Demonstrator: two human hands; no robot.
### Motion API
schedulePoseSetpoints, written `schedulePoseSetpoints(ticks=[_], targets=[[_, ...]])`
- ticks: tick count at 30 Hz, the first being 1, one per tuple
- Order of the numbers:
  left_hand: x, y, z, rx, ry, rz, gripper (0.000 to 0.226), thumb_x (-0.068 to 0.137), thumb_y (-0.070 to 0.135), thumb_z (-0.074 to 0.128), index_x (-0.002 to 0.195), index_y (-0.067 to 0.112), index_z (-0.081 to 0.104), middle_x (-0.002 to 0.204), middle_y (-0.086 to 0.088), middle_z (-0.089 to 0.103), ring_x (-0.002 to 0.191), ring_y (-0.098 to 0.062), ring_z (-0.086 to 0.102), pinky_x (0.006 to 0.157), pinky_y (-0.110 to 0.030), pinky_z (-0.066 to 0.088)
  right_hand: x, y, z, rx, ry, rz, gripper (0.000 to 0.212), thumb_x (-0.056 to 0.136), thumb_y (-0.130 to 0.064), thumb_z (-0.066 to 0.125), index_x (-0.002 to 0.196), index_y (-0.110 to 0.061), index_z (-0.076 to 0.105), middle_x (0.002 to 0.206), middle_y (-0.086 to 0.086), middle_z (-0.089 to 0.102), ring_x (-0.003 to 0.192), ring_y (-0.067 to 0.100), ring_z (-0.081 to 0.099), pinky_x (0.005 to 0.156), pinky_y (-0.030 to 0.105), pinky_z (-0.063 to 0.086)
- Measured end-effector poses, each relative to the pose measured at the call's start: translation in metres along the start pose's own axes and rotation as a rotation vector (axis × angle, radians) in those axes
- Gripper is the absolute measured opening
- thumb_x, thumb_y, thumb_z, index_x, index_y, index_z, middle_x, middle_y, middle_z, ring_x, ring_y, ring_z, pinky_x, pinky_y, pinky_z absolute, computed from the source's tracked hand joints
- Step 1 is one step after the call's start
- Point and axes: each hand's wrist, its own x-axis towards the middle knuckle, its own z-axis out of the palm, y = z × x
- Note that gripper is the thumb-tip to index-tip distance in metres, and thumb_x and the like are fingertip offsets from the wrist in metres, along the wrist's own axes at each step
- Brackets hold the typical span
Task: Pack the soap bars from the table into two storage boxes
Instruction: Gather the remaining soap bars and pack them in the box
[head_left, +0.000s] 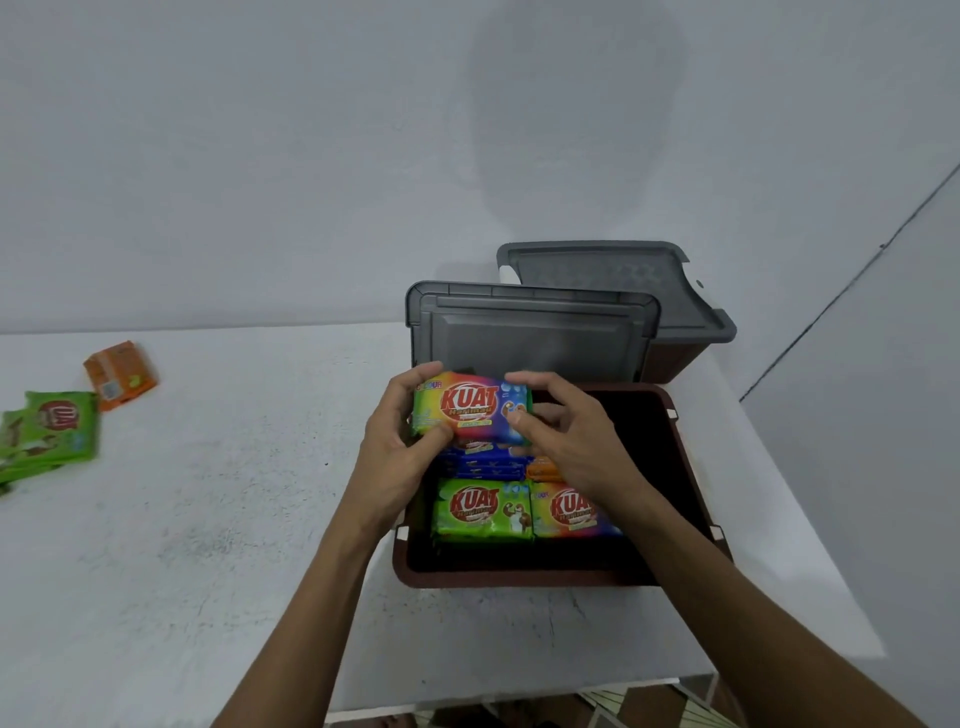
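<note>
I had both hands on one rainbow-wrapped soap bar (470, 410), held just above the far half of the open brown box (519, 579) in the centre of the frame. My left hand (395, 447) was curled round the bar's left end and my right hand (566, 441) pinched its right end between thumb and fingers, so the grip was closed on the bar from both sides.

The box was already partly filled. A green bar (480, 512) and another rainbow bar (571, 512) lay side by side on top at the near end, with blue bars (483, 465) and an orange bar (543, 470) behind them, under my hands. The right side of the box looked dark and seemed to have room left.

A grey lid (530, 338) stood upright at the far rim of this box. Behind it, toward the upper right, the second box (675, 358) sat with its own lid (613, 275) on, so I could not tell what it held.

On the table (208, 519), at the left edge of the frame, a few green bars (52, 436) and one orange bar (122, 374) were not yet packed. I judged the task well past halfway, with this bar to set down and those few to fetch.
</note>
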Motion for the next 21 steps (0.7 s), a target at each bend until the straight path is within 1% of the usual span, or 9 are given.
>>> schedulePoseSetpoints(ticks=[3,5,7,9,11,14,17,21], targets=[[0.0,0.001,-0.001,0.017,-0.027,0.015,0.046,0.091,0.004,0.058,0.13,0.027,0.047,0.121,0.008,0.056,0.109,-0.006,0.06,0.074,-0.025,0.057,-0.001,-0.002,0.001,0.09,0.007,0.044,0.029,0.093,-0.013,0.06,0.12,-0.027,0.06,0.118,0.007,0.063,0.105,0.021,0.067,0.076,0.04,0.061],[0.0,0.001,-0.003,0.084,-0.071,0.03,0.045,0.091,0.008,0.06,0.129,0.029,0.047,0.121,0.011,0.056,0.109,-0.003,0.058,0.073,-0.023,0.057,-0.003,-0.002,-0.003,0.169,0.012,0.078,0.028,0.093,-0.012,0.06,0.117,-0.027,0.062,0.117,0.007,0.064,0.105,0.022,0.067,0.077,0.043,0.061],[0.0,0.0,-0.006,0.234,-0.112,0.07,0.043,0.09,0.018,0.062,0.128,0.032,0.049,0.12,0.015,0.056,0.109,0.003,0.056,0.075,-0.017,0.055,-0.008,-0.001,-0.011,0.203,0.022,0.099,0.028,0.093,-0.012,0.06,0.117,-0.025,0.062,0.118,0.006,0.064,0.106,0.022,0.067,0.074,0.039,0.061],[0.002,-0.004,-0.009,0.375,-0.111,0.129,0.04,0.09,0.021,0.063,0.126,0.032,0.052,0.121,0.017,0.056,0.11,0.007,0.053,0.077,-0.008,0.05,-0.015,0.0,-0.02,0.15,0.046,0.109,0.029,0.092,-0.013,0.06,0.119,-0.026,0.061,0.118,0.005,0.064,0.103,0.02,0.068,0.071,0.033,0.06],[0.003,-0.008,-0.012,0.483,-0.105,0.209,0.035,0.091,0.019,0.062,0.123,0.032,0.054,0.12,0.022,0.054,0.112,0.01,0.05,0.079,-0.004,0.045,-0.023,0.001,-0.031,0.053,0.08,0.12,0.03,0.091,-0.016,0.062,0.118,-0.028,0.061,0.117,0.001,0.064,0.098,0.016,0.069,0.069,0.029,0.06],[0.005,-0.013,-0.015,0.576,-0.114,0.267,0.031,0.092,0.024,0.06,0.122,0.031,0.055,0.12,0.024,0.052,0.112,0.013,0.047,0.081,-0.003,0.044,-0.035,0.004,-0.047,-0.049,0.102,0.168,0.028,0.09,-0.02,0.063,0.114,-0.034,0.06,0.116,-0.004,0.064,0.096,0.014,0.068,0.068,0.026,0.059],[0.006,-0.018,-0.015,0.593,-0.112,0.251,0.031,0.092,0.023,0.06,0.121,0.029,0.055,0.117,0.021,0.053,0.111,0.017,0.045,0.077,-0.002,0.046,-0.045,0.006,-0.06,-0.148,0.082,0.236,0.027,0.09,-0.021,0.063,0.114,-0.032,0.059,0.116,-0.008,0.061,0.1,0.015,0.065,0.07,0.026,0.06],[0.005,-0.02,-0.014,0.609,-0.099,0.235,0.034,0.092,0.017,0.061,0.117,0.037,0.052,0.11,0.033,0.049,0.108,0.021,0.044,0.073,-0.006,0.046,-0.053,0.015,-0.069,-0.196,0.039,0.326,0.023,0.09,-0.017,0.062,0.11,-0.03,0.059,0.118,-0.006,0.057,0.104,0.018,0.061,0.072,0.028,0.061]])
